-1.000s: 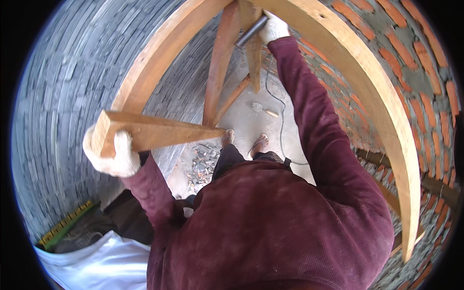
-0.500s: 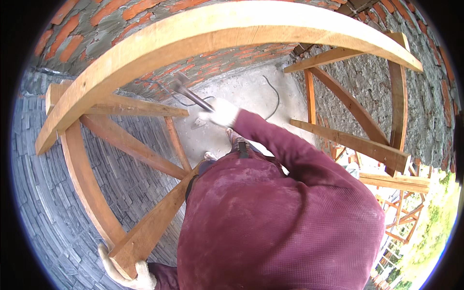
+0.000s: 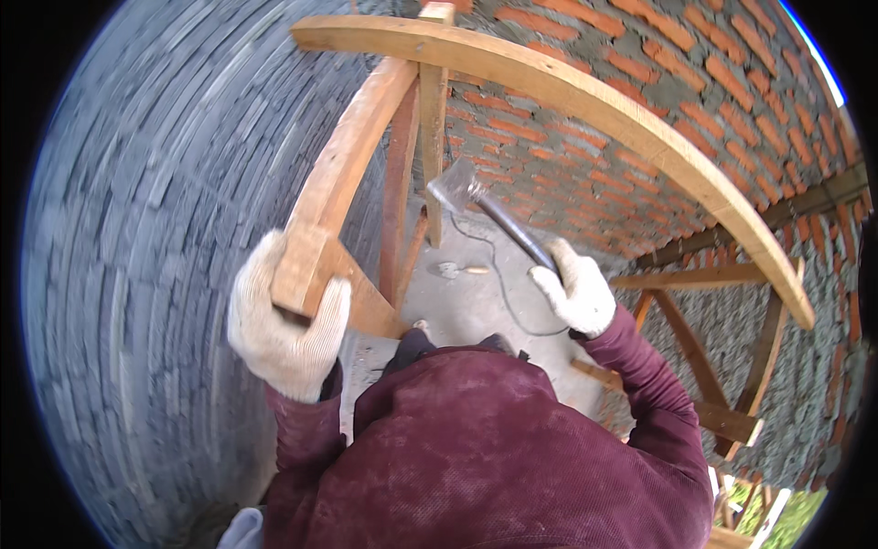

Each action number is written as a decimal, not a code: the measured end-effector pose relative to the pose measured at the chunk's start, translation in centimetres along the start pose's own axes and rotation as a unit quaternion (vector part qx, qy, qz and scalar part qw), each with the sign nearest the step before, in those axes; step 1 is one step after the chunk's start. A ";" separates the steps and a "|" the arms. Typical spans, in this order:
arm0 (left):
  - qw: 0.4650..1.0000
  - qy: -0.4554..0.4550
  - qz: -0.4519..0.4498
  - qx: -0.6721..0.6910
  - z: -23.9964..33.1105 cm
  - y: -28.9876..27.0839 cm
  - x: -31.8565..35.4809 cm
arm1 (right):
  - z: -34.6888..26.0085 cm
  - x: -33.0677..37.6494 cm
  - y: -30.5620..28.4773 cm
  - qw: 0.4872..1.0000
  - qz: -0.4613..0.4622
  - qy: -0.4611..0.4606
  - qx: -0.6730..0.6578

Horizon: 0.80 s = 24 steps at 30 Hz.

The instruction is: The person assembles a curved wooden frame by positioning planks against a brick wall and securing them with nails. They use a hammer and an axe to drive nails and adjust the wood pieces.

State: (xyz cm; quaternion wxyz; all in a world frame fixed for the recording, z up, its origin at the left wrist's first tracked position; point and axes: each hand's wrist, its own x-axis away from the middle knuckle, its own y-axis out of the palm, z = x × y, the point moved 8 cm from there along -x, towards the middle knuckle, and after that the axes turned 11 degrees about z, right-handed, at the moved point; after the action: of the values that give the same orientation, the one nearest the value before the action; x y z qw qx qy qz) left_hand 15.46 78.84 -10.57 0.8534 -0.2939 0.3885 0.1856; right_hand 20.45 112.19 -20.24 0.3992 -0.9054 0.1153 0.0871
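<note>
My left hand (image 3: pixel 286 331), in a pale knit glove, grips the near end of a wooden beam (image 3: pixel 300 270), thumb on one side and fingers on the other. This beam belongs to a timber frame with a long curved top rail (image 3: pixel 585 87) and slanting braces (image 3: pixel 399 197). My right hand (image 3: pixel 580 291), gloved too, is closed round the dark handle of a hammer (image 3: pixel 514 231). The hammer's broad metal head (image 3: pixel 454 187) points up and left, apart from the frame's left upright (image 3: pixel 433 137) in the picture; its edges are slightly blurred.
Grey stacked-stone cladding (image 3: pixel 155 229) stands close on the left. A rough brick wall (image 3: pixel 585 137) rises ahead. On the concrete floor (image 3: pixel 457 311) lie a trowel (image 3: pixel 463 270) and a dark cable (image 3: pixel 503 297). More timber braces (image 3: pixel 700 352) stand at the right.
My view has turned left, toward the stone cladding. The hammer has come back from its far reach, nearer my body. My left hand keeps its grip on the beam end.
</note>
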 end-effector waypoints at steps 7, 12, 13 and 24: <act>0.989 0.067 0.112 -0.064 0.2 -0.4 1.7 | -10.9 -11.8 -10.7 0.891 0.022 -0.286 0.352; 0.971 0.083 0.198 -0.101 0.2 -1.2 3.1 | -12.8 -17.6 -11.1 0.907 -0.043 -0.263 0.325; 0.966 0.085 0.205 -0.131 0.4 -1.2 3.4 | -13.9 -17.8 -11.0 0.901 -0.043 -0.303 0.308; 0.952 0.136 0.249 -0.115 0.0 -2.3 3.6 | -15.3 -24.3 -8.3 0.751 -0.043 -0.463 0.469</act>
State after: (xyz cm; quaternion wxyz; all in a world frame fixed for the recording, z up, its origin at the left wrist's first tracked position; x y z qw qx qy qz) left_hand 18.98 77.42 -12.46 0.6793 -0.3068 0.5378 0.3938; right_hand 0.49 109.66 1.89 0.7814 -0.4577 -0.0964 0.4131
